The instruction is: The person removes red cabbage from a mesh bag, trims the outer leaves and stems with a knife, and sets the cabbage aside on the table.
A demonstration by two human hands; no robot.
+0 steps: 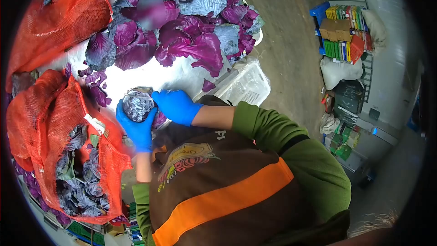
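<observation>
Holding the cabbage (138, 105) between both gloved hands, you have it just above the near edge of the table (150, 75), close to your apron. Your left hand (136, 130) cups it from below and from the left, fingers curled up and clamped around its side. Your right hand (175, 106) presses on its right side, fingers together and wrapped over the head. I cannot tell whether the thumb of that hand touches the cabbage.

Loose purple leaves (191, 41) are heaped along the far edge of the table, and a few smaller scraps lie toward its left edge. The near sack (54, 123), orange netting with more cabbages showing inside, sits at the left edge, just beside your left hand. The far sack (59, 18) lies at the far left corner. A white crate (246, 84) stands against the right edge, near your right forearm.
</observation>
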